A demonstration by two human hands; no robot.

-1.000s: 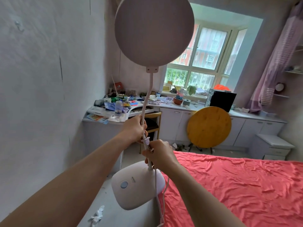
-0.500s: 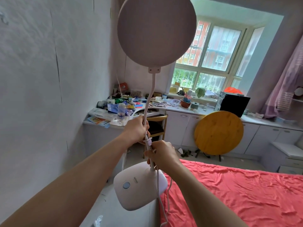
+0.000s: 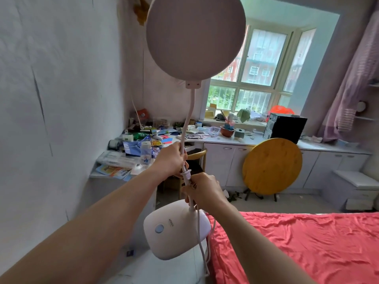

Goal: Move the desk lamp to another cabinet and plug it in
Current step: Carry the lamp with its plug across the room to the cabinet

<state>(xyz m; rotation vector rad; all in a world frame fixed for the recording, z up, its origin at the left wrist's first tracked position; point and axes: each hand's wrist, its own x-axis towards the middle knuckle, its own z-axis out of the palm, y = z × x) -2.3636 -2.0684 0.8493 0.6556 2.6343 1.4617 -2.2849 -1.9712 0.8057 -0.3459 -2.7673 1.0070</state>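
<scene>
I carry a white desk lamp in the air in front of me. Its round head (image 3: 195,35) fills the upper middle, and its rounded base (image 3: 176,232) with a blue button hangs below my hands. My left hand (image 3: 171,159) is closed around the thin neck. My right hand (image 3: 203,191) grips the neck lower down, together with the white plug (image 3: 186,174) and cord (image 3: 200,238), which dangles past the base. A white cabinet top (image 3: 164,269) lies just under the base, at the bottom.
A red-sheeted bed (image 3: 297,249) fills the lower right. A cluttered white desk (image 3: 139,148) stands in the far left corner, with low cabinets (image 3: 229,165) under the window. A round wooden tabletop (image 3: 271,166) leans on them. A grey wall (image 3: 51,99) runs along the left.
The view has moved forward toward the desk and window. Both hands keep the same hold on the lamp, and a white surface has appeared under the base.
</scene>
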